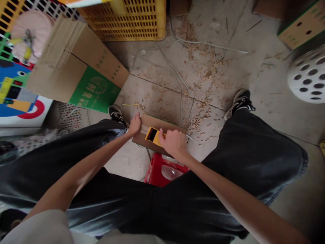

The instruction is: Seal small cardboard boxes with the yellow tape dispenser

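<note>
A flattened piece of brown cardboard [153,122] lies low between my legs, near the floor. At its left end my left hand [135,124] grips the edge, its fingers partly hidden. My right hand [174,140] is closed around a yellow hand tool [157,137] with a dark, window-like part at its left end. The tool rests on or just above the cardboard, pointing toward my left hand; its exact kind does not show. A pale strip runs along the cardboard between the hand and the tool.
Beneath me is a red plastic stool [155,169]. Folded cartons [101,73] stand at the left, a yellow crate [137,20] behind them. Small brown curled bits [210,74] and thin strips litter the floor. A white perforated basket [308,76] sits at the right.
</note>
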`<state>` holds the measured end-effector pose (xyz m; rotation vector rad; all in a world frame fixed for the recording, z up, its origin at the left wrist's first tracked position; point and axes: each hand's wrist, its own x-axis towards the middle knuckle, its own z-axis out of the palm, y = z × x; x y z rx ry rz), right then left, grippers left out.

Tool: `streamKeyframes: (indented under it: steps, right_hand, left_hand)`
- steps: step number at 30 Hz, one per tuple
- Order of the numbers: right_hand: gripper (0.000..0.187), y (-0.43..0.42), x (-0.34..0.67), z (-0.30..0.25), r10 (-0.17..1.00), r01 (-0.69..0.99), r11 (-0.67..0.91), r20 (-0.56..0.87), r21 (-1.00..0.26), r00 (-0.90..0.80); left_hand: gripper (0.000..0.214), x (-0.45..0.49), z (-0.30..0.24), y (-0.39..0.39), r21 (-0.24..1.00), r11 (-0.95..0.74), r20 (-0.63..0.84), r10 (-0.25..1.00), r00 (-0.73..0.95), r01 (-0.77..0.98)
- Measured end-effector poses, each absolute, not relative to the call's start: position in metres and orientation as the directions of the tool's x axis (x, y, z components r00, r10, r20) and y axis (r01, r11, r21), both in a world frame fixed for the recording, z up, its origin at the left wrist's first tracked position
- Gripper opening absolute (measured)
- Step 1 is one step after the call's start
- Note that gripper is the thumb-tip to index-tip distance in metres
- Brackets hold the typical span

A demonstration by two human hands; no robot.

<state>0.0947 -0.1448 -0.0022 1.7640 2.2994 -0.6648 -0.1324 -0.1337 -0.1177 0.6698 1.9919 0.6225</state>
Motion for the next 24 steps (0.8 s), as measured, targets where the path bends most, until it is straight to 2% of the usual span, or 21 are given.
streamKeyframes:
  steps: [2, 4, 6, 11, 15, 18, 24]
  right_hand:
    - [0.069, -0.146, 0.095, -0.002, 0.874, 0.947, 0.193, -0.395, -0.256, -0.285]
    - [0.070, -0.147, 0.096, -0.003, 0.877, 0.944, 0.185, -0.389, -0.273, -0.284]
    - [0.070, -0.148, 0.098, -0.005, 0.880, 0.941, 0.175, -0.383, -0.290, -0.281]
    - [0.071, -0.147, 0.099, -0.006, 0.868, 0.934, 0.163, -0.404, -0.319, -0.289]
    - [0.067, -0.142, 0.095, -0.003, 0.842, 0.925, 0.176, -0.436, -0.338, -0.319]
    - [0.062, -0.135, 0.090, -0.001, 0.819, 0.915, 0.211, -0.449, -0.343, -0.357]
    - [0.071, -0.127, 0.090, -0.002, 0.759, 0.900, 0.267, -0.499, -0.346, -0.417]
  left_hand:
    - [0.055, -0.126, -0.113, -0.134, 0.612, 0.595, -0.332, 0.792, -0.513, 0.522]
    - [0.056, -0.116, -0.111, -0.135, 0.482, 0.458, -0.121, 0.879, -0.460, 0.747]
    - [0.056, -0.104, -0.110, -0.135, 0.372, 0.362, -0.022, 0.924, -0.381, 0.855]
    - [0.051, -0.086, -0.114, -0.136, 0.246, 0.211, 0.020, 0.975, -0.222, 0.946]
    - [0.048, -0.090, -0.117, -0.133, 0.212, 0.047, 0.043, 0.997, -0.057, 0.976]
    - [0.048, -0.092, -0.117, -0.131, 0.246, 0.003, 0.011, 1.000, -0.006, 0.969]
    - [0.049, -0.091, -0.113, -0.130, 0.387, 0.124, -0.084, 0.991, -0.099, 0.914]
